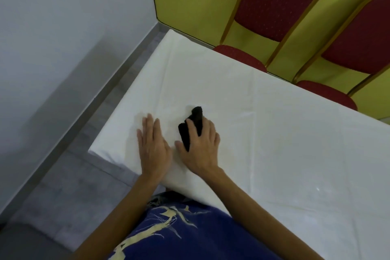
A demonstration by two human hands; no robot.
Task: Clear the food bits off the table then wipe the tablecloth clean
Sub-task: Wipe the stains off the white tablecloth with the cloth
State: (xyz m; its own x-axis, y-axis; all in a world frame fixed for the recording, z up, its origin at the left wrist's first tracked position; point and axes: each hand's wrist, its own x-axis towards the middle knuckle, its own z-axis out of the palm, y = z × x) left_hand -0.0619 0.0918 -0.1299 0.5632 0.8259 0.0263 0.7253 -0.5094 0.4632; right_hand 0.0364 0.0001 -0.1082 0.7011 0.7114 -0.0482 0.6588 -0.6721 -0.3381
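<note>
A dark wiping cloth (193, 124) is bunched and pressed onto the white tablecloth (274, 133) close to the table's left end, roughly midway between the near and far edges. The person's right hand (200, 150) grips it, fingers curled over the top and thumb splayed to the side. Just beside it, the left hand (153, 145) lies flat with fingers straight and together, palm down near the near-left corner, apparently pinning the fabric taut. No crumbs or food bits can be made out anywhere on the visible stretch of tablecloth, so the clearing stage looks finished and the wiping is in hand. How much has been wiped cannot be told, though the long run of cloth toward the right end probably remains. A few pale glints near the near edge (317, 189) may be damp streaks or creases; it is too faint to say. The tablecloth shows soft fold lines and drapes over the left end. Two red-upholstered chairs with gilt frames — one (280, 2) and another (358, 44) — stand tucked against the far edge before a yellow-green backdrop. A grey wall (63, 27) and grey floor (63, 186) flank the left end, and the person's blue patterned shirt (190, 234) meets the near edge.
</note>
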